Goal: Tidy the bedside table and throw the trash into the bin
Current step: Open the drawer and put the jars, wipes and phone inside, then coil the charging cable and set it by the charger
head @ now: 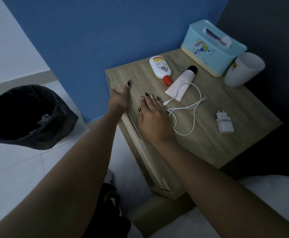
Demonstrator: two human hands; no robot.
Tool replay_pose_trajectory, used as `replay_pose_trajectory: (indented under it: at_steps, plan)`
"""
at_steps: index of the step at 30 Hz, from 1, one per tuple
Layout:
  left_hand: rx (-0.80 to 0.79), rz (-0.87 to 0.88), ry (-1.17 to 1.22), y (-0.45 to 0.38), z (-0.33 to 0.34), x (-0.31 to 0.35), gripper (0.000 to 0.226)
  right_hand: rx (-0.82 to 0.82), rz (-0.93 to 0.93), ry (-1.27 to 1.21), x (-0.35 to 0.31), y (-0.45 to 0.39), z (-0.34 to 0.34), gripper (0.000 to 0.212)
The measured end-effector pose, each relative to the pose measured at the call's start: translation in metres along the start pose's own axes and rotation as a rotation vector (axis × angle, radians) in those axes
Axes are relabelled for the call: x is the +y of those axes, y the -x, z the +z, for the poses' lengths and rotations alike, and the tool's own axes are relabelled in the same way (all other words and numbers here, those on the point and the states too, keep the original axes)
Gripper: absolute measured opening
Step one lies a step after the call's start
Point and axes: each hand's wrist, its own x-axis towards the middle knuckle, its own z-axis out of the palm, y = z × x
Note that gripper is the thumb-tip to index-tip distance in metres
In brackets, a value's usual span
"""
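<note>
The wooden bedside table (209, 145) fills the middle right. My left hand (118, 98) rests at its left front edge, fingers curled over the rim and thumb on top, holding nothing I can see. My right hand (151, 114) lies flat on the tabletop, fingers spread, beside a loose white charging cable (190, 107). A white charger plug (224, 121) lies further right. A white bottle with a red cap (160, 67) and a white tube with a black cap (181, 83) lie on their sides. The bin (25, 115), lined with a black bag, stands on the floor to the left.
A light blue tissue box (212, 48) and a white cup (243, 69) stand at the table's back right corner. A blue wall (106, 31) runs behind the table. White bedding (269, 194) lies at the lower right. The floor is pale tile.
</note>
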Motion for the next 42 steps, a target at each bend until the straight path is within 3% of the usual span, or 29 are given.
replay_pose_trajectory:
  at_steps: [4, 17, 22, 27, 29, 32, 34, 37, 40, 42]
  plan:
    - [-0.02, 0.01, -0.019, -0.003, -0.002, -0.004, 0.101, 0.029, 0.003, -0.039, 0.0, 0.001, 0.003, 0.053]
    - [-0.044, 0.026, -0.006, -0.001, -0.002, -0.003, 0.078, -0.052, 0.032, -0.041, -0.001, 0.005, -0.001, 0.049]
    - [-0.093, 0.036, 0.009, 0.006, -0.006, 0.005, 0.073, 0.132, 0.07, -0.239, -0.006, 0.004, -0.016, 0.043]
    - [-0.092, -0.124, -0.144, 0.001, -0.012, 0.014, 0.096, 0.154, 0.223, -0.291, 0.011, 0.012, -0.048, 0.041]
    - [-0.007, -0.023, -0.29, 0.012, -0.01, 0.023, 0.096, 0.144, 0.302, -0.252, 0.028, 0.014, -0.064, 0.04]
    - [0.108, 0.331, -0.539, 0.039, -0.007, 0.039, 0.077, 0.036, 0.398, -0.245, 0.047, 0.018, -0.078, 0.043]
    - [0.047, 0.609, -0.679, 0.051, -0.002, 0.047, 0.055, -0.043, 0.441, -0.255, 0.052, 0.021, -0.082, 0.042]
    - [-0.217, 0.954, -0.869, 0.069, 0.012, 0.051, 0.044, -0.124, 0.465, -0.237, 0.049, 0.025, -0.084, 0.044]
    - [-0.447, 0.92, -0.978, 0.085, 0.024, 0.05, 0.046, -0.136, 0.467, -0.256, 0.045, 0.029, -0.08, 0.045]
    - [-0.466, 0.873, -1.053, 0.09, 0.029, 0.051, 0.045, -0.114, 0.454, -0.272, 0.045, 0.031, -0.076, 0.04]
